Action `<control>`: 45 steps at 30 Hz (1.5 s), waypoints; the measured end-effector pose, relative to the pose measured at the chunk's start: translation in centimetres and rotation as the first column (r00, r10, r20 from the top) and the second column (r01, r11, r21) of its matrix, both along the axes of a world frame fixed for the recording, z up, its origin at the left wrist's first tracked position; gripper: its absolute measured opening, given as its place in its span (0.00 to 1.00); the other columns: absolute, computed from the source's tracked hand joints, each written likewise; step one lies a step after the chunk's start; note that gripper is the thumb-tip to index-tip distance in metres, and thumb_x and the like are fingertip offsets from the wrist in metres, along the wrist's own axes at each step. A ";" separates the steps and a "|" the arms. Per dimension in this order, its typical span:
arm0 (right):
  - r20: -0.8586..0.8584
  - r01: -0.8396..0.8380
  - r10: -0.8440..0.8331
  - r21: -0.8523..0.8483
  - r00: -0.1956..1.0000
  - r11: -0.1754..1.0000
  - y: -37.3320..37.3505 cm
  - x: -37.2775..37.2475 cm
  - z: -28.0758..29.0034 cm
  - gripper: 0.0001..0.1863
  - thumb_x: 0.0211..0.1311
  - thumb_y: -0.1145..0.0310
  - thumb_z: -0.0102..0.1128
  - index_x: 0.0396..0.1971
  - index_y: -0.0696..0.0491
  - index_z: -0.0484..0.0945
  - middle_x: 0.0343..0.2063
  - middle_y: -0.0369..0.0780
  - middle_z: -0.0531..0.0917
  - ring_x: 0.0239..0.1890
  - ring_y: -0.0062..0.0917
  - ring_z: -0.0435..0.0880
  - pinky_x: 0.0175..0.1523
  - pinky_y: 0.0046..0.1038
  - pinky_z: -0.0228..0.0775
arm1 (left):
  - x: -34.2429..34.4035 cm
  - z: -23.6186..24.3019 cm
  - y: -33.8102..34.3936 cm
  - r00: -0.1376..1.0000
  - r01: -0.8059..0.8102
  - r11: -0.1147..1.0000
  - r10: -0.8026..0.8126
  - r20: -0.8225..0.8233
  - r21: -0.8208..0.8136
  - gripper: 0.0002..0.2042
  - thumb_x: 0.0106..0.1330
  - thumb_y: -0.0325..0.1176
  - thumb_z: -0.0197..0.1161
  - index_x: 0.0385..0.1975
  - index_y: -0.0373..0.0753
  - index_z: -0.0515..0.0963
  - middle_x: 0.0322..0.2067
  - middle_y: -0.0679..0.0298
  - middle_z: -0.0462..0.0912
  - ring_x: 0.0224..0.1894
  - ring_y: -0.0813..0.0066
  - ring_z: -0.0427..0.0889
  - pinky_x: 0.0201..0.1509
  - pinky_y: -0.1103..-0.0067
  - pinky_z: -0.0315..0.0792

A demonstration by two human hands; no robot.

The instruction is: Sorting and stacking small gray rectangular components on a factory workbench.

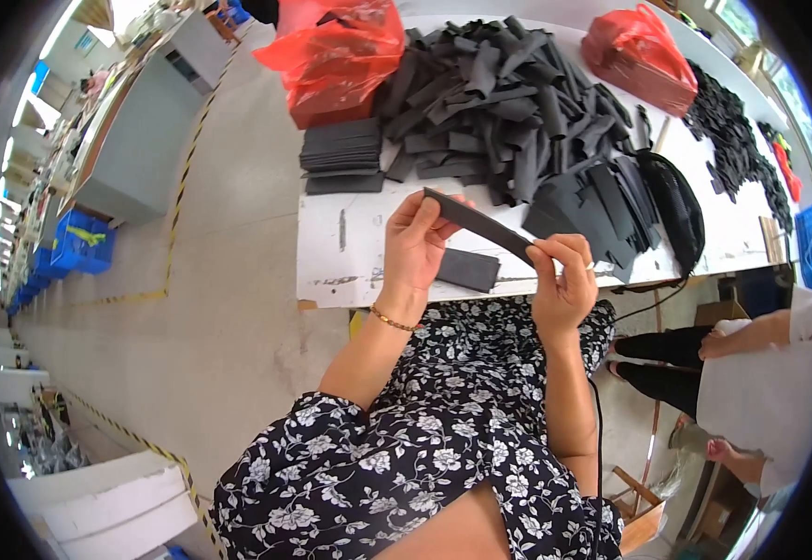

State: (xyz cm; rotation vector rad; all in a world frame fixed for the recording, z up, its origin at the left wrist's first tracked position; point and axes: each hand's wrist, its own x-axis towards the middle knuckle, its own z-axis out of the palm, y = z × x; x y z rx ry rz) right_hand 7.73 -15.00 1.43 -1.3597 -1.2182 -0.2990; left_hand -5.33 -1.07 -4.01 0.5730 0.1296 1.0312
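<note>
Between my two hands a narrow dark grey strip is held up above the table's front edge, slanting down to the right. My left hand pinches its upper left end between thumb and fingers. The lower right end is gripped by the thumb and fingertips of my right hand. Beneath the strip, a flat dark grey piece lies on the white table. A neat stack of similar pieces stands beyond my left hand. Flat dark sheets lie beyond my right hand.
A large heap of curled dark pieces covers the table's middle. Red plastic bags stand at the back left and back right. A black mesh-covered object sits at the right. Another person stands to the right; blue crates are far left.
</note>
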 end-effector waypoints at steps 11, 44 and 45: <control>-0.086 -0.041 0.027 -0.170 0.996 0.985 0.2 0.3 -1.3 0.04 0.56 0.81 0.63 0.28 0.58 0.77 0.25 0.40 0.79 0.28 0.28 0.77 0.35 0.26 0.69 | -2.1 0.9 0.0 0.941 -0.084 0.982 0.135 -0.309 0.172 0.10 0.68 0.32 0.61 0.38 0.30 0.79 0.37 0.51 0.84 0.38 0.66 0.85 0.43 0.78 0.79; 0.342 0.364 -0.175 -0.633 0.923 0.684 -0.6 7.1 -8.9 0.23 0.57 0.69 0.65 0.54 0.52 0.74 0.49 0.44 0.75 0.50 0.40 0.73 0.52 0.38 0.67 | 0.9 -0.2 12.7 0.205 0.076 0.797 0.575 -0.792 0.599 0.12 0.59 0.36 0.69 0.37 0.36 0.82 0.34 0.61 0.82 0.30 0.64 0.82 0.40 0.67 0.76; 0.345 0.372 -0.184 -0.629 0.920 0.682 -0.6 7.5 -9.0 0.23 0.57 0.69 0.65 0.54 0.52 0.74 0.49 0.44 0.75 0.50 0.40 0.73 0.52 0.38 0.67 | 2.0 -0.4 13.4 0.213 0.081 0.795 0.575 -0.790 0.601 0.12 0.59 0.36 0.69 0.37 0.36 0.82 0.34 0.61 0.82 0.30 0.64 0.82 0.40 0.67 0.76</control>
